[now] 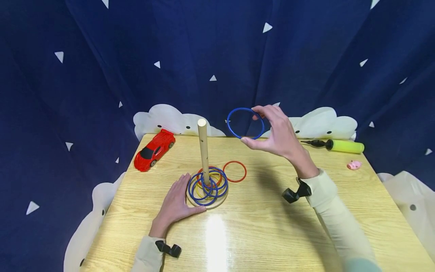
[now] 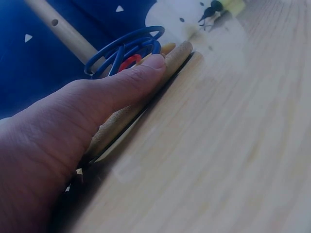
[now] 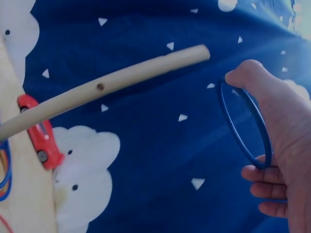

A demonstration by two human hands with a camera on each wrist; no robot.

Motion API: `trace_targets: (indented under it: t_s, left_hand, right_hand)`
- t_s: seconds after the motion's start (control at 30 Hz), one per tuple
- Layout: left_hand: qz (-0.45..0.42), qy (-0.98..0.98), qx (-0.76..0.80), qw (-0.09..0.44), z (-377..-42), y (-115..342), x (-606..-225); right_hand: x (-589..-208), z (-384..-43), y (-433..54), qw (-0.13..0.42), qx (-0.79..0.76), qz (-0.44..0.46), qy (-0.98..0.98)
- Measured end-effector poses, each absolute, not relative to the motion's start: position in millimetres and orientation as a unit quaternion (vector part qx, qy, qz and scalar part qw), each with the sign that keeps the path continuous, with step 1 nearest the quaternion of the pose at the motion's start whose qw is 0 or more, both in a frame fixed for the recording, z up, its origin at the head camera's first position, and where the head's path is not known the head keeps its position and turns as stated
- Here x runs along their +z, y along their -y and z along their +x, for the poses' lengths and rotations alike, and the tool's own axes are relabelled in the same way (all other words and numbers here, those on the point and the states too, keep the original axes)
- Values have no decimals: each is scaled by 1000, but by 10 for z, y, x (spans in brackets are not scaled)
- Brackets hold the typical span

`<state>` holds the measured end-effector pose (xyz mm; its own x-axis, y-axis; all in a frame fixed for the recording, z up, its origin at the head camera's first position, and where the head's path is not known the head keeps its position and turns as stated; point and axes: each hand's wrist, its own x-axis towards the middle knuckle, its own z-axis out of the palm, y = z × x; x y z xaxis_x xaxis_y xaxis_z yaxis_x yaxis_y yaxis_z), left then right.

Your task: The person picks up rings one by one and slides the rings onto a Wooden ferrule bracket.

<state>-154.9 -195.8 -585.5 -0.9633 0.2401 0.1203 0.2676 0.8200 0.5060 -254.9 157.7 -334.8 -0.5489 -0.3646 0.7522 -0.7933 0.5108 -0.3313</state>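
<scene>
A wooden ring-toss stand has an upright peg with several blue, yellow and red rings lying around its foot. My left hand rests against the stand's round base, its fingers along the left side. In the left wrist view the thumb lies straight over the base's edge. My right hand is raised to the right of the peg. It holds a blue ring between thumb and fingers, spanning it from opposite sides. The ring is in the air, apart from the peg.
One red ring lies on the table just right of the base. A red toy car is at the back left. Toward the back right are a yellow-green hand pump and a small pink pig toy. A dark blue curtain hangs behind.
</scene>
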Motion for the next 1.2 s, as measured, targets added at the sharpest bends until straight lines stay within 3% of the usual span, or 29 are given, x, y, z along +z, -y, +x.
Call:
trace_targets:
  t_s: [0.3, 0.67, 0.87, 1.2]
  left_hand:
    - [-134, 954, -268, 30, -1534, 1964, -5855]
    - [-134, 954, -268, 27, -1530, 1960, -5842]
    - [-133, 953, -271, 23, -1536, 1958, -5840]
    - [-140, 954, -263, 34, -1550, 1959, -5837]
  right_hand:
    - [-3016, -2496, -1287, 314, 360, 398, 783]
    - [-3032, -2459, -976, 285, 363, 433, 774]
    - [-3156, -2447, -854, 273, 331, 438, 790]
    - [-3688, -2451, -806, 199, 290, 413, 840]
